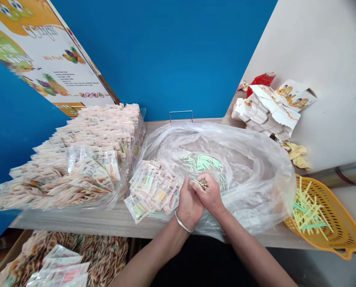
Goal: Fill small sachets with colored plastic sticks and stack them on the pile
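hands: right hand (210, 195) pinches some thin green sticks (202, 183) in the fingertips, left hand (189, 208) is pressed against it | place: sticks are above a clear plastic bag (252, 167), more green sticks (203, 162) lie inside, small paper packets (152, 189) beside | writing: poster (50, 59) says "mix fruit"

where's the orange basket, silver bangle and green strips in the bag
orange basket (352, 241), head view, on its rim
silver bangle (181, 222), head view, on the band at the wrist
green strips (203, 162), head view, on the middle of the heap
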Action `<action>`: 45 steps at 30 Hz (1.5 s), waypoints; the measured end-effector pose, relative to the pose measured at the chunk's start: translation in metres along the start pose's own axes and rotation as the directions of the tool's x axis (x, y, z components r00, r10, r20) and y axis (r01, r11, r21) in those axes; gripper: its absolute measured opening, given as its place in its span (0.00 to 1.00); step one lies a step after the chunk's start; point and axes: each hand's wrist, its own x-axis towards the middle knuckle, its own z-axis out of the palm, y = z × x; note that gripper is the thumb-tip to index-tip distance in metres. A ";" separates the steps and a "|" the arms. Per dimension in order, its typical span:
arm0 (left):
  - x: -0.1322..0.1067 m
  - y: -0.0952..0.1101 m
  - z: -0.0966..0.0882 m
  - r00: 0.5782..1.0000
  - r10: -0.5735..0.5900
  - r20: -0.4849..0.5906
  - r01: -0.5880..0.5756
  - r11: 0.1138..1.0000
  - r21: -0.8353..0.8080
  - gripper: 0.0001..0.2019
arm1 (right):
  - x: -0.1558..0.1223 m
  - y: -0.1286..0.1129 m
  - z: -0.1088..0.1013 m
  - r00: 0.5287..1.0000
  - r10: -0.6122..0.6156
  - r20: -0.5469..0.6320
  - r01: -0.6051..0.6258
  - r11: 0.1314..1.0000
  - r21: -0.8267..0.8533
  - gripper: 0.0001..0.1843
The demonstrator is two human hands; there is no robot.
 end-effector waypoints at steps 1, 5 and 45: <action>-0.001 0.001 -0.001 1.000 -0.018 0.012 0.018 1.000 -0.004 0.25 | 0.001 0.001 -0.001 1.000 -0.027 0.008 0.028 0.999 -0.026 0.15; -0.007 0.003 0.000 0.995 -0.078 0.054 0.078 0.997 0.003 0.28 | 0.002 0.003 -0.001 0.994 -0.072 0.081 0.076 0.996 -0.050 0.17; -0.031 0.092 -0.128 0.768 0.332 0.548 -0.380 -0.452 0.807 0.11 | 0.048 -0.010 0.042 0.783 0.375 0.496 0.043 0.764 -0.644 0.18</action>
